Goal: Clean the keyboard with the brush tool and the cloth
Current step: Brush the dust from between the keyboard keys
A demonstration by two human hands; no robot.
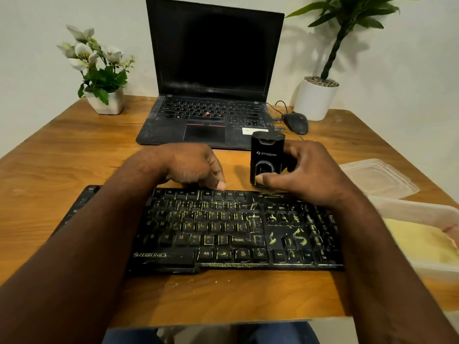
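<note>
Forearms are filling the near edge of my view, both reaching over the wooden table [223,294] toward the far side of the keyboard [223,232], which is lying flat in front of me and carrying yellow powder between its keys, thickest around the arrow cluster. I am judging the brushing step to be only starting: the dirt looks undisturbed and no bristles are showing. The right hand [305,172] is wrapping the black brush tool [267,155], holding it upright just beyond the keyboard's far rim, fingers curled round its side and the thumb pressing on the oval panel low on its front. The left hand [191,167] is sitting curled into a fist with its thumb tip touching the rim by the function row; I am seeing nothing inside it, and it seems to be steadying the board. Next, I am expecting the thumb to have to free or extend the brush, then the tool to tip down onto the keys while the board is braced. I am not finding the cloth anywhere in view. A plastic tub [422,244] of yellow powder is standing to the right.
</note>
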